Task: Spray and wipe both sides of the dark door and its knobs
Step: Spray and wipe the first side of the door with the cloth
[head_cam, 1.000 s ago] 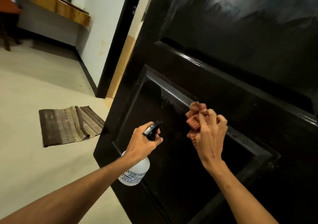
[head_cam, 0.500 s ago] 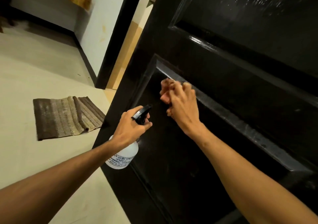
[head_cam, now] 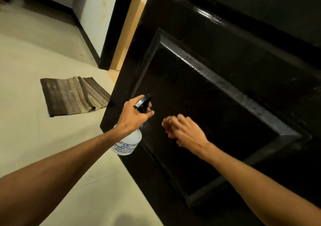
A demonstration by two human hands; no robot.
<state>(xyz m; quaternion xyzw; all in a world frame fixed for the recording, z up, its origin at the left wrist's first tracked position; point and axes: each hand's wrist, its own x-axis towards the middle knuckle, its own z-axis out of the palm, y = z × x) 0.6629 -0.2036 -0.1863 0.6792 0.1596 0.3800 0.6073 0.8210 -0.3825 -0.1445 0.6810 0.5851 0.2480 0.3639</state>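
Observation:
The dark glossy door (head_cam: 225,55) fills the right half of the view, standing ajar, with a recessed lower panel (head_cam: 199,104). My left hand (head_cam: 134,116) grips a white spray bottle (head_cam: 128,141) with a black trigger head, held close to the door's free edge. My right hand (head_cam: 184,132) presses a reddish cloth (head_cam: 165,121) against the lower panel; the cloth is blurred and mostly hidden under the fingers. No knob is in view.
A brown and beige striped mat (head_cam: 73,94) lies on the pale floor (head_cam: 34,139) to the left of the door. Behind it stand a white wall with dark skirting and the dark door frame (head_cam: 116,26).
My right hand with the cloth has slid down from the panel's upper moulding to the panel's lower left area. The view has tilted lower; the left hand keeps the bottle by the door edge.

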